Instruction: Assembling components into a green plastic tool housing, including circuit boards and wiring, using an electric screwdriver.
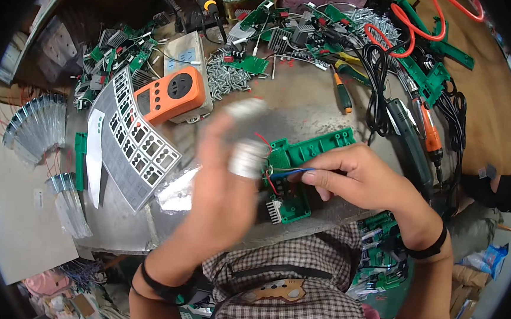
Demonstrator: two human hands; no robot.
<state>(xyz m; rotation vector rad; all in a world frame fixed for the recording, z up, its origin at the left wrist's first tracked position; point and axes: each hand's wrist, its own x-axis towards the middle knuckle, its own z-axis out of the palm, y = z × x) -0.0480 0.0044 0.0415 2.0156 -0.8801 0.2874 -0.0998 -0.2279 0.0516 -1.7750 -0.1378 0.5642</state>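
Note:
My right hand (358, 174) pinches thin tweezers (293, 171) with a blue side. Their tip meets the wires at the left end of an open green plastic housing (321, 151). Its long ribbed handle points up to the right. In the lower part of the housing sits a circuit board with a silver finned heat sink (274, 211). Thin red wires (263, 138) curl out beside it. My left hand (227, 178), white tape wrapped on its fingers, is smeared by motion just left of the housing; its fingers are too blurred to read.
An orange meter (180, 92) and a sticker sheet (135, 145) lie to the left. Behind are piled circuit boards (118, 52) and loose screws (228, 77). A screwdriver (342, 94), a dark green power tool (411, 141) and an orange-black driver (430, 133) lie right. Silver motors (38, 126) fan out far left.

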